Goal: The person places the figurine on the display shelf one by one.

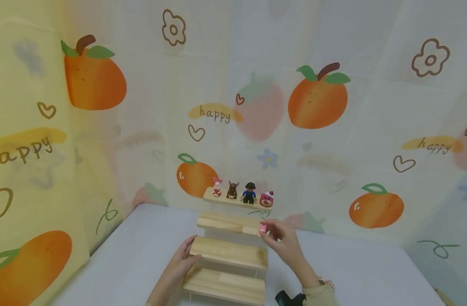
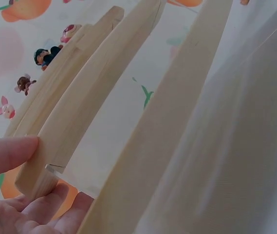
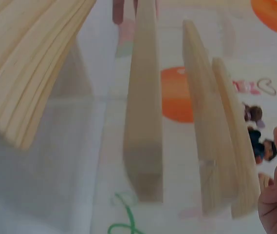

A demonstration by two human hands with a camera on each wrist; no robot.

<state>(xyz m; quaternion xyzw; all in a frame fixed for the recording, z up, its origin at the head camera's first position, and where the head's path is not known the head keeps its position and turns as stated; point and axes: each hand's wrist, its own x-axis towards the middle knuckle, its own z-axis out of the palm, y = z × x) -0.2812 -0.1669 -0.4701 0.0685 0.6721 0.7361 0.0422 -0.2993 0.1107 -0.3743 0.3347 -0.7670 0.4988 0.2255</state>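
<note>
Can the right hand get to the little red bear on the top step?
Probably yes. The right hand is at the second step's right end, just below the red bear, with nothing between. But it already pinches a small pink toy.

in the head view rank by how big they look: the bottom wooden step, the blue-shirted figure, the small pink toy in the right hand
1. Bottom wooden step, largest, though nearest the camera.
2. Blue-shirted figure.
3. Small pink toy, pinched by the right hand, partly hidden by fingers, so unsure.
</note>
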